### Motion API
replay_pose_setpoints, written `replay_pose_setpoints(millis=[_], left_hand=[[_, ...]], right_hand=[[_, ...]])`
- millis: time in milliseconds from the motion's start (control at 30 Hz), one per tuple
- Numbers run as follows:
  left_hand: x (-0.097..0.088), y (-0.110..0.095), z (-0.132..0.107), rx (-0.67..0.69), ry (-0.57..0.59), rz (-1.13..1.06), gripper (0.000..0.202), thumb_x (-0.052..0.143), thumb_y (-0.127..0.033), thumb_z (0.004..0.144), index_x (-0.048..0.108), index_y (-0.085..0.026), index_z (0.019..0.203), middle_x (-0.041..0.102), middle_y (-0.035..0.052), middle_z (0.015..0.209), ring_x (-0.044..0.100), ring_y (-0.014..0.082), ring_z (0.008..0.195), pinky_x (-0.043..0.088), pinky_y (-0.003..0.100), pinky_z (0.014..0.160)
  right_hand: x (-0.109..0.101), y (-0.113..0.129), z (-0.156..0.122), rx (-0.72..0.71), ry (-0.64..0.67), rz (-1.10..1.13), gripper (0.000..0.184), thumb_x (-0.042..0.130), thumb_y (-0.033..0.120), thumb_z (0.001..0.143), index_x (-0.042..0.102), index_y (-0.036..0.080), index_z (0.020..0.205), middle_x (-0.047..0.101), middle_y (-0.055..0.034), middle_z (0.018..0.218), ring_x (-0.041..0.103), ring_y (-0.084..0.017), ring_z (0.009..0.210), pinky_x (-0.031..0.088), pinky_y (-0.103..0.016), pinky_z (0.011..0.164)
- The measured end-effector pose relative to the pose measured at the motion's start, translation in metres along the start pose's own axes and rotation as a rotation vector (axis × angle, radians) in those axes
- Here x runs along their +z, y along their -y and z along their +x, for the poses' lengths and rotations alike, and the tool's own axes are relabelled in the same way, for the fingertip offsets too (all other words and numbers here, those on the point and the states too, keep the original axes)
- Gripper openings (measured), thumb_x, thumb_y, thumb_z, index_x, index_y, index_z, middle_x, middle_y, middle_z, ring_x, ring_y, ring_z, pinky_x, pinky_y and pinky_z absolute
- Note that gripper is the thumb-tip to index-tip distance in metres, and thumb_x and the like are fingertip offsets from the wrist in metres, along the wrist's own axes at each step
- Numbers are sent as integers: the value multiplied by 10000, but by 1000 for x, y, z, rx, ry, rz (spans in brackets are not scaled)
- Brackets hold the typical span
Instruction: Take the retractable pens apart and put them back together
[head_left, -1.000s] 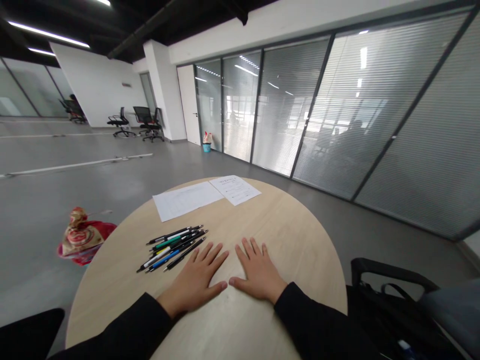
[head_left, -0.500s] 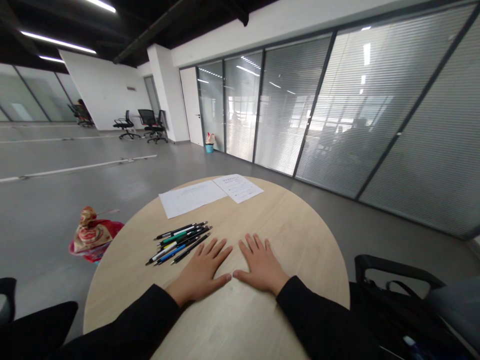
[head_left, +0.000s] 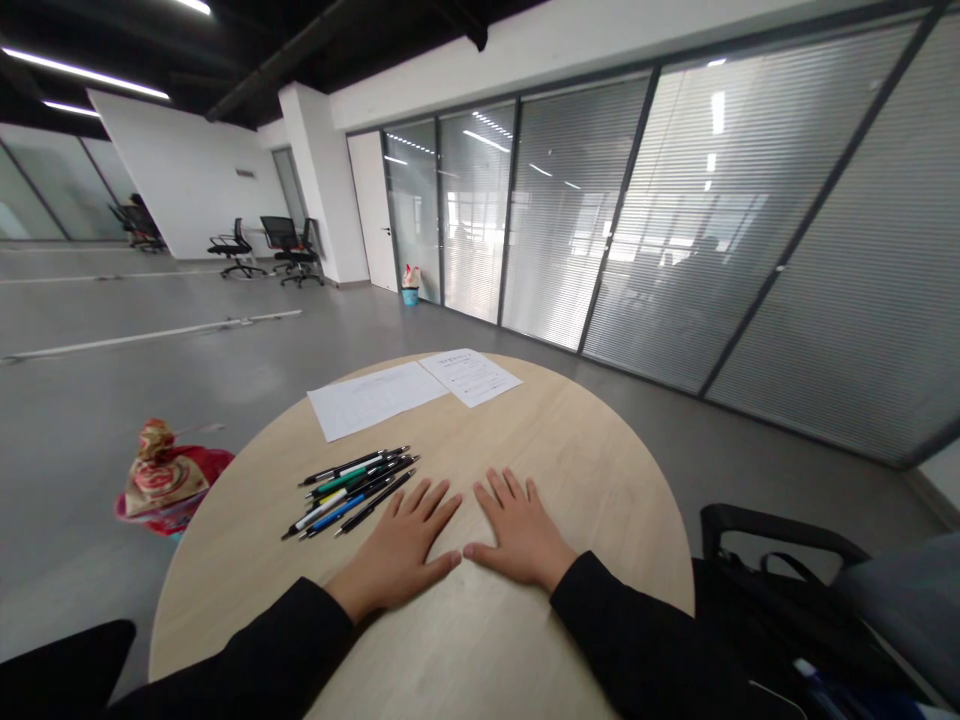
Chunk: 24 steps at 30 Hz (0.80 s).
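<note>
Retractable pens (head_left: 351,490), a loose bundle of slim black, green, white and blue barrels, lying on a round pale-wood table (head_left: 585,480), just beside the left hand (head_left: 395,548), open, flat and empty; right hand (head_left: 521,533) open too, palm-down on bare wood; two printed sheets (head_left: 375,400) beyond.

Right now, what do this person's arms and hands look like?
Both arms wear long black sleeves: the left sleeve and the right sleeve end at the wrists. The left hand and right hand are bare, with no gloves, rings or watch showing.
</note>
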<state>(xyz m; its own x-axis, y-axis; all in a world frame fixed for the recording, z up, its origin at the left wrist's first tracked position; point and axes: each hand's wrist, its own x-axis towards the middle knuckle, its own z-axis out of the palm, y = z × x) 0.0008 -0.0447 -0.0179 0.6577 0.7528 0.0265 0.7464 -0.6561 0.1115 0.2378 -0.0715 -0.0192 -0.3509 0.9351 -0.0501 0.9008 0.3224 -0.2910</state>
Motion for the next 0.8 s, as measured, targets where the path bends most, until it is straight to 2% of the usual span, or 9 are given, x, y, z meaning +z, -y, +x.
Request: replay_pose_setpoints(millis=[167,800], left_hand=[[5,3,1,15,-18,-2,754,368,-718,955,311,-319,1593,265,93,1674,218,397,1530,184,635,1200],[3,3,2,12,4,-3,767,374,-724,949,320,-309,1591,256,99,1675,211,394,1534,180,642,1201]], right_hand=[[-2,1,0,5,8,3,981,430,813,874,215,219,1625,34,-135,1698,-9,-385,1556,7,-634,1210],[-5,-3,1,-6,34,20,993,445,818,864,206,228,1626,29,-129,1700,-16,-373,1558,10,-632,1212]])
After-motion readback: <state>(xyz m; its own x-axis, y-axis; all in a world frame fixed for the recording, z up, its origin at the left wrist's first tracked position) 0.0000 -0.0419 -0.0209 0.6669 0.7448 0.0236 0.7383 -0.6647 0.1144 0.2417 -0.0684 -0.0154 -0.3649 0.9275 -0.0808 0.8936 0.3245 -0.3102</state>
